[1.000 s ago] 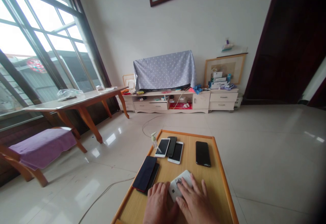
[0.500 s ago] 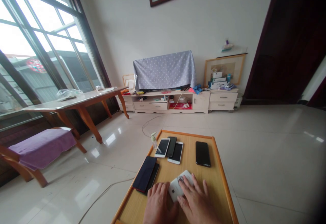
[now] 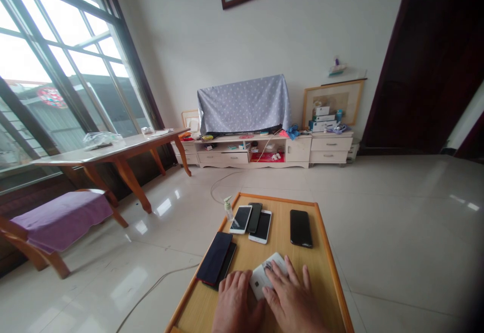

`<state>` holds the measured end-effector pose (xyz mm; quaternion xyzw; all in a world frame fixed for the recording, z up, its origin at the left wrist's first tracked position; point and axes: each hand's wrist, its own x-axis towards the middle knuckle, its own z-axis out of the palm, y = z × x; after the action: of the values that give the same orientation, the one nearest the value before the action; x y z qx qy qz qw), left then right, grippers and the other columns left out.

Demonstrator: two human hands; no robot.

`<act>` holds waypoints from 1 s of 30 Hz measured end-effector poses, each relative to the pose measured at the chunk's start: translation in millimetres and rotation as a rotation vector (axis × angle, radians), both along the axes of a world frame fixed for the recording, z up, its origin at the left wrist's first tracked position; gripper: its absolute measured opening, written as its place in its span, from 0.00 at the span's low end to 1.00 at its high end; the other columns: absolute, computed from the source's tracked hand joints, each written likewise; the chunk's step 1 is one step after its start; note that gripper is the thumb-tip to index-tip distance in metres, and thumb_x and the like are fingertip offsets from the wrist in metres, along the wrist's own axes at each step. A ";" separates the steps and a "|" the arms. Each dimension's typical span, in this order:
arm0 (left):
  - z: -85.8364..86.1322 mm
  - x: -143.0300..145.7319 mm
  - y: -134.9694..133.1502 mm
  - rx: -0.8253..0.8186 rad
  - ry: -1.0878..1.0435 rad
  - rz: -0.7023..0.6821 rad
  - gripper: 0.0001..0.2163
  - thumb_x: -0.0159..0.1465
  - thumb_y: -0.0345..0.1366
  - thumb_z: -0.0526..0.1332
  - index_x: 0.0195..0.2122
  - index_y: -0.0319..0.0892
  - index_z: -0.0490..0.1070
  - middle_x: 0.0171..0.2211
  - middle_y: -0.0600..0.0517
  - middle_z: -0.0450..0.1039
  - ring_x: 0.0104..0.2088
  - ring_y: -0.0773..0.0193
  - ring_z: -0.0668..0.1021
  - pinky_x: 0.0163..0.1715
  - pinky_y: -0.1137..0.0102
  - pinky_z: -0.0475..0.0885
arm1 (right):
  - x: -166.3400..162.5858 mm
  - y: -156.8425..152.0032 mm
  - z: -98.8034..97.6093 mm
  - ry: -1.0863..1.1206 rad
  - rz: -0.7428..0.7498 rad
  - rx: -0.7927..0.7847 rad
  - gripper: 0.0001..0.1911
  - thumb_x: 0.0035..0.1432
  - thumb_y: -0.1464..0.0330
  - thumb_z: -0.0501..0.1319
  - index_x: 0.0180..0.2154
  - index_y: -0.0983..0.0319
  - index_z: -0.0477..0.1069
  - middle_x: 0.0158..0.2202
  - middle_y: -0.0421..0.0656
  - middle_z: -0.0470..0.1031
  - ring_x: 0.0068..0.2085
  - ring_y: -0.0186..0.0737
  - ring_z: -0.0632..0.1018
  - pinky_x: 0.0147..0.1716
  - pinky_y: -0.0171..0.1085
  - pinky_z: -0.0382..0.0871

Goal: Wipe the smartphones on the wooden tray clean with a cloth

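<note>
A white phone lies tilted on the wooden tray-like tabletop, a small dark square and a greyish patch showing on its upper face. My left hand is closed at the phone's left edge, fingers curled together and thumb near its lower corner. Spread fingers of my right hand rest on the right part of the phone and hide some of it. Two stacked dark phones are just beyond my left hand. Farther off, a white phone, a black phone and another white phone overlap.
A black phone lies by the tabletop's right rim. A clear pump bottle stands at the far left edge. A cable runs over the floor at left. Beyond are a low cabinet, a wooden table and a chair.
Both hands keep nearly the same place on the white phone. The fingers of my right hand have shifted very slightly; the other phones have not moved.
</note>
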<state>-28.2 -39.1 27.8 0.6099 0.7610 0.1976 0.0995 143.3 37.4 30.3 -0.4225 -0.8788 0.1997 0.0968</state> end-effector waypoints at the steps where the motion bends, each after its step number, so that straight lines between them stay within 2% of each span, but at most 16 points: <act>1: -0.9 -0.6 0.2 -0.001 0.000 -0.003 0.20 0.59 0.42 0.60 0.54 0.48 0.70 0.51 0.47 0.74 0.54 0.54 0.72 0.56 0.61 0.61 | -0.8 -1.4 1.4 0.003 0.037 -0.019 0.30 0.70 0.44 0.43 0.66 0.45 0.62 0.69 0.38 0.59 0.72 0.65 0.52 0.64 0.76 0.36; 6: -4.2 -2.5 0.4 -0.047 0.004 0.013 0.22 0.56 0.39 0.61 0.53 0.50 0.70 0.51 0.50 0.75 0.54 0.55 0.72 0.55 0.63 0.61 | -4.4 -7.8 7.9 0.018 0.157 -0.082 0.30 0.69 0.44 0.45 0.66 0.43 0.61 0.69 0.37 0.59 0.71 0.63 0.53 0.64 0.76 0.35; 10: -1.5 -0.7 -0.1 -0.019 0.017 -0.003 0.20 0.60 0.42 0.60 0.54 0.48 0.70 0.51 0.48 0.75 0.54 0.55 0.72 0.56 0.62 0.61 | -2.3 -3.3 1.7 0.015 0.076 -0.023 0.28 0.70 0.45 0.44 0.65 0.42 0.62 0.69 0.37 0.60 0.71 0.63 0.53 0.64 0.77 0.35; 13: 1.2 0.6 -0.3 -0.001 0.022 -0.005 0.21 0.59 0.43 0.61 0.54 0.47 0.70 0.51 0.47 0.74 0.54 0.54 0.72 0.56 0.61 0.61 | -1.1 1.3 -5.2 -0.005 -0.003 0.003 0.28 0.70 0.46 0.44 0.66 0.44 0.61 0.70 0.37 0.58 0.71 0.64 0.53 0.64 0.77 0.37; 15: 2.3 0.8 -0.1 -0.010 0.026 -0.005 0.21 0.59 0.43 0.61 0.54 0.47 0.70 0.51 0.47 0.74 0.54 0.54 0.72 0.56 0.62 0.62 | -1.8 1.5 -6.9 -0.010 -0.005 0.000 0.29 0.70 0.47 0.45 0.66 0.45 0.61 0.70 0.38 0.57 0.71 0.64 0.53 0.64 0.77 0.38; 22: 0.3 -2.2 1.1 -0.116 0.031 0.014 0.25 0.54 0.39 0.61 0.56 0.50 0.69 0.54 0.49 0.74 0.56 0.54 0.71 0.58 0.63 0.60 | -4.7 -8.5 5.8 0.029 0.156 -0.088 0.29 0.68 0.44 0.48 0.66 0.43 0.61 0.69 0.38 0.57 0.71 0.64 0.54 0.64 0.76 0.36; 26: -0.4 -1.9 1.1 -0.045 0.021 -0.007 0.21 0.59 0.41 0.60 0.55 0.49 0.69 0.52 0.47 0.74 0.55 0.53 0.71 0.56 0.61 0.61 | -3.0 -5.0 6.6 0.016 0.076 -0.037 0.29 0.69 0.44 0.45 0.65 0.42 0.62 0.69 0.37 0.60 0.71 0.65 0.53 0.63 0.78 0.33; 30: -1.8 -1.1 0.9 0.016 0.021 -0.013 0.20 0.60 0.43 0.60 0.54 0.48 0.70 0.51 0.47 0.74 0.54 0.53 0.72 0.56 0.61 0.62 | -1.1 -0.8 3.7 -0.003 0.009 -0.010 0.29 0.70 0.44 0.43 0.65 0.43 0.63 0.69 0.37 0.60 0.71 0.64 0.53 0.64 0.77 0.36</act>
<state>-29.3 -38.2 26.0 0.6176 0.7565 0.1966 0.0877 142.2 36.6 34.0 -0.4195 -0.8797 0.2038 0.0926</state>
